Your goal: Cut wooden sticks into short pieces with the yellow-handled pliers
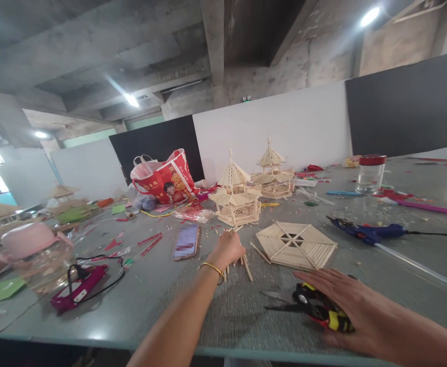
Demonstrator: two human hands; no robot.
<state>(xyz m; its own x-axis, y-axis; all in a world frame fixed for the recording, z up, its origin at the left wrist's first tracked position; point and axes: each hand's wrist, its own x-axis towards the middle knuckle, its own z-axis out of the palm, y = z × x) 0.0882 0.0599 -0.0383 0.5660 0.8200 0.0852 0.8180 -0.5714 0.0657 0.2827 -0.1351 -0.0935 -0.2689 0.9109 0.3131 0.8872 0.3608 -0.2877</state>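
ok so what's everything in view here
stick pagodas: 2, pale wood, centre back
hexagonal stick panel: 1, pale wood, centre
loose sticks: several, pale, centre front
phone: 1, brown case, centre left
blue glue gun: 1, blue, right
magenta glue gun: 1, magenta, front left
cutters: 1, yellow-black, front right
jar: 1, clear, back right
bag: 1, red, back left
left hand: 1, bare, on loose sticks
right hand: 1, bare, flat over cutters

No legible text anywhere, not even on the red bag

bright ceiling lamps flare; soft shadows on table; wide-angle bending at edges; motion blur throughout.
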